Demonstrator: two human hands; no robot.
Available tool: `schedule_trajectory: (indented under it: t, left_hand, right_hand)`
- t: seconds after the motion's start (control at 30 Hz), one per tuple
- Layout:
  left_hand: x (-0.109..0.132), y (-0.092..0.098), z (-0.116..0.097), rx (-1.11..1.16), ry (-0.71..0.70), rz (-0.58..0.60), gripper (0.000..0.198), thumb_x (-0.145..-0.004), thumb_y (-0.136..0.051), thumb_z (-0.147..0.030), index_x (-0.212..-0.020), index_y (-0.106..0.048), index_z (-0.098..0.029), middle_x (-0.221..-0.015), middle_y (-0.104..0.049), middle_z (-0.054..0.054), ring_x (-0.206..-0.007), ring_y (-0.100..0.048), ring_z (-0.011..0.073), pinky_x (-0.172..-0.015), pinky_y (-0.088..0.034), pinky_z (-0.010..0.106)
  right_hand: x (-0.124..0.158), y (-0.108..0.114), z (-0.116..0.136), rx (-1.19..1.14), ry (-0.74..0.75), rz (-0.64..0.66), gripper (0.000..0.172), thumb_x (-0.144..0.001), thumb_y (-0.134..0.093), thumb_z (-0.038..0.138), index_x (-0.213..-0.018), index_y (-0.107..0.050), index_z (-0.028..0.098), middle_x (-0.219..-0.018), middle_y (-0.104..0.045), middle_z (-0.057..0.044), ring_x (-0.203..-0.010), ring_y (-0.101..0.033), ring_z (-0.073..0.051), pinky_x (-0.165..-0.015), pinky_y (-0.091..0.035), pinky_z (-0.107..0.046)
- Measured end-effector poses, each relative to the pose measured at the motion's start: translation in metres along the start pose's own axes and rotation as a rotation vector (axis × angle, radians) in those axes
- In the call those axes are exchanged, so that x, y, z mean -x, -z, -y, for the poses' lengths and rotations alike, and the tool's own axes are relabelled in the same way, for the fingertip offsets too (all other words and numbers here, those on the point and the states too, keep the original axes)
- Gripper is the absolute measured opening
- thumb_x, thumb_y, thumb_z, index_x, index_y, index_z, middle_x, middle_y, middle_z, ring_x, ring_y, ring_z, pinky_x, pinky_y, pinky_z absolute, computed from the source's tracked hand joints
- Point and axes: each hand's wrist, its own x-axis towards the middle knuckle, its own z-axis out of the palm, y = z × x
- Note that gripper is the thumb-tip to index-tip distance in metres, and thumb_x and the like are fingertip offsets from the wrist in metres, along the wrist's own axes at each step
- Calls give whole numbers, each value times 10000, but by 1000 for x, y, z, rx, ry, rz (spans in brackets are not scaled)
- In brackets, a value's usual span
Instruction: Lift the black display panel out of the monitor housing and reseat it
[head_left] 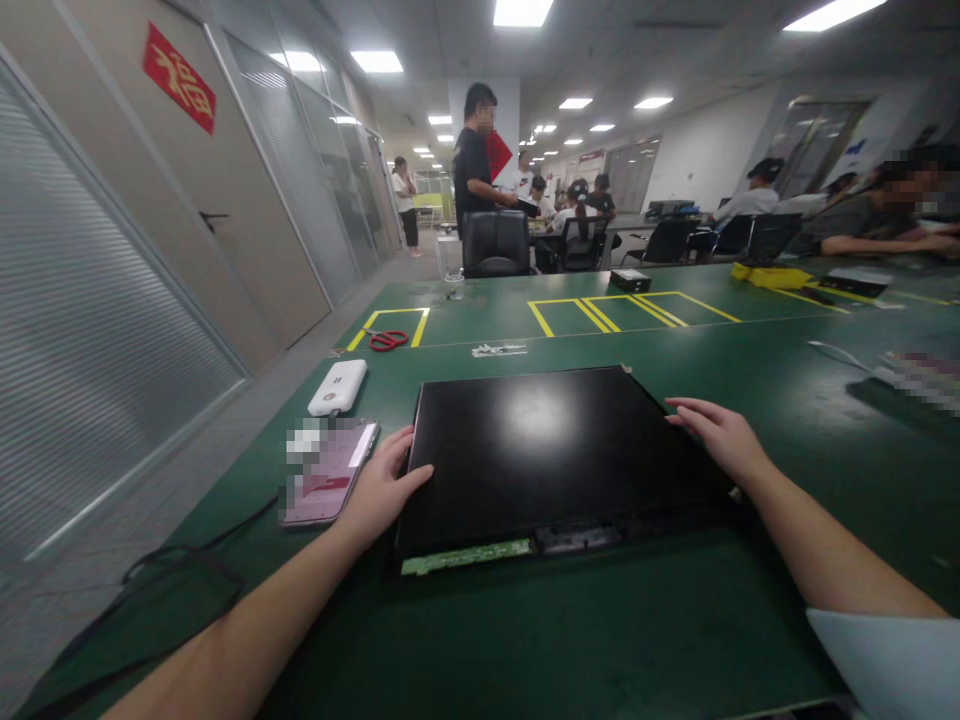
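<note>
A flat black display panel [540, 450] lies on the green table in front of me, with a light glaring off its glossy face. Along its near edge a strip of green circuit board [466, 557] shows. My left hand [386, 478] grips the panel's left edge, its thumb on top and its other fingers along the side, partly hidden. At the right edge, my right hand [712, 432] has its fingers stretched out, the tips at the panel's border; whether they press on it I cannot tell.
Left of the panel lie a phone [330, 475], a white power bank [338, 387] and a black cable [202, 548]. Red-handled scissors [388, 340] and small white pieces [499, 350] lie beyond. Yellow tape [541, 318] marks the table's far part. A person [474, 165] stands behind a chair [496, 243].
</note>
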Motion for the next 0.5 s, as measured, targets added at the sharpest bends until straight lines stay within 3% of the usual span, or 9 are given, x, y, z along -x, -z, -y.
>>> schedule_trajectory:
  t: [0.27, 0.5]
  left_hand:
    - [-1, 1, -2, -176, 21, -40, 552, -731, -772, -517, -1201, -782, -228, -1545, -562, 160, -1483, -468, 414, -1250, -329, 570]
    - [0, 0, -5, -197, 28, -64, 540, -701, -786, -519, -1155, -802, -227, -1537, -575, 160, -1463, -493, 428, -1235, -357, 579]
  right_hand:
    - [0, 0, -3, 40, 23, 9, 468, -784, -696, 574, -1090, -817, 242, -909, -825, -89, -1016, -756, -331, -980, -518, -496]
    - [1, -1, 1, 49, 32, -6, 437, -771, -703, 576, -1048, -818, 259, -897, -820, -87, -993, -755, -332, -942, -539, -492]
